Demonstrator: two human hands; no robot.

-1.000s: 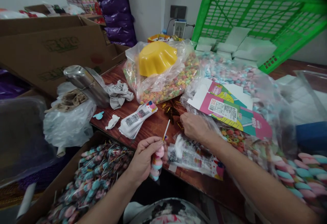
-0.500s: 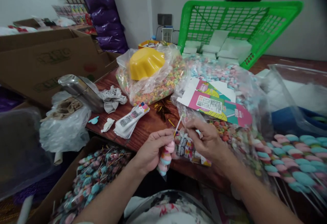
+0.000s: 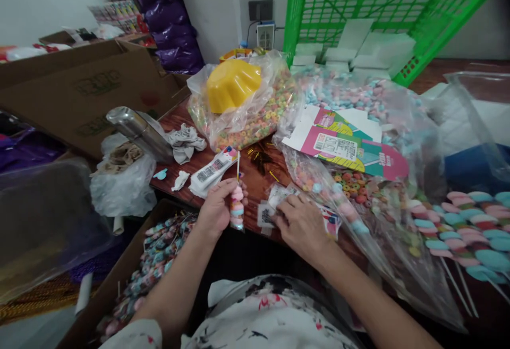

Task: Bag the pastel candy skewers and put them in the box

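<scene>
Compared with half a second ago, the person's right hand [image 3: 303, 224] is away from the white stick and down on the clear printed wrappers [image 3: 277, 195], while the left hand [image 3: 218, 204] keeps its hold. Across the scene runs the red-brown table [image 3: 255, 183], with a big cardboard box [image 3: 99, 86] at far left and a green basket [image 3: 293, 11] tilted at far right. Before the basket lies a clear bag of pastel marshmallows [image 3: 374, 94], a printed card [image 3: 346, 146] on top; left of it, a yellow bowl [image 3: 233, 86] sits on a bag of colored rings [image 3: 271, 118]. Farther left leans a steel flask [image 3: 141, 134]. Unwrapped marshmallow skewers [image 3: 470, 227] lie at near right. The right fingers curl onto the wrappers; whether they pinch one cannot be told. The left thumb and fingers pinch a wrapped marshmallow skewer [image 3: 237, 210] near its stick, upright at the table's near edge. Gold ties [image 3: 261, 163] lie beyond the wrappers.
</scene>
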